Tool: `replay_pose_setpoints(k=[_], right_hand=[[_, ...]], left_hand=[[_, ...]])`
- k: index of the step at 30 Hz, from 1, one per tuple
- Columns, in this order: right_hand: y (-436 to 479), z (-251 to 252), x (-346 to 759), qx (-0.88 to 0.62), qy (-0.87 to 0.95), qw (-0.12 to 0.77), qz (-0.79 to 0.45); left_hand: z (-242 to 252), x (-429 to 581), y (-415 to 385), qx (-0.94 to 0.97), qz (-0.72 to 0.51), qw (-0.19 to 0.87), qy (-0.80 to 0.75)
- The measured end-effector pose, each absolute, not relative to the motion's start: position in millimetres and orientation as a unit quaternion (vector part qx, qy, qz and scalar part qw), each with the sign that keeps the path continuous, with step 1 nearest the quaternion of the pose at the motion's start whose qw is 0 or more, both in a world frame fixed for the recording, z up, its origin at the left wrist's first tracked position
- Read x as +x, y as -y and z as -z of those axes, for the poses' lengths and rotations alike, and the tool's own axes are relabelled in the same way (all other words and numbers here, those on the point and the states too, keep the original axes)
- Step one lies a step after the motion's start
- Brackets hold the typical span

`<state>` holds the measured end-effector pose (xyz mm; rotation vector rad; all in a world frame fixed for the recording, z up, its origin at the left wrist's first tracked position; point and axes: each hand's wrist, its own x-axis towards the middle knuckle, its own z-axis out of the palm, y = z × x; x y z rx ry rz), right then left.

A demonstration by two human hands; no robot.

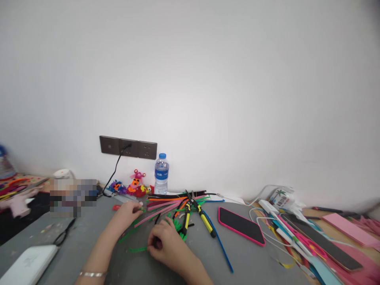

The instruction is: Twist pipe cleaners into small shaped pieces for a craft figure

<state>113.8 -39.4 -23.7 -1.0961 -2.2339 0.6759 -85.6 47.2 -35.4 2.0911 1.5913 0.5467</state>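
My left hand (128,215) reaches forward over the grey table (89,233), its fingers pinched on a green pipe cleaner (141,210) at the near end of a pile of coloured pipe cleaners (172,200). My right hand (168,242) rests closer to me, fingers curled round a dark piece next to green pipe cleaner bits (179,228). Yellow-and-black pliers (192,213) lie just right of both hands, jaws pointing away.
A phone in a pink case (241,225) lies right of the pliers. A water bottle (161,173) and small pipe-cleaner figures (135,185) stand by the wall under the sockets (128,147). A white power bank (28,264) lies at lower left; cables and coloured strips crowd the right.
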Motion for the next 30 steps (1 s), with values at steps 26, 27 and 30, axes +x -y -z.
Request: replay_pose_setpoints(k=[26, 27, 30], right_hand=[[19.2, 15.0, 130.8, -0.432, 0.656, 0.52, -0.335], [18.9, 15.7, 130.7, -0.43, 0.651, 0.521, -0.345], [17.6, 19.2, 130.1, -0.425, 0.639, 0.524, -0.368]], left_hand=[[35.4, -80.4, -40.8, 0.748, -0.181, 0.256, -0.584], [35.5, -79.5, -40.7, 0.749, -0.18, 0.254, -0.585], [35.7, -76.8, -40.2, 0.746, -0.178, 0.253, -0.59]])
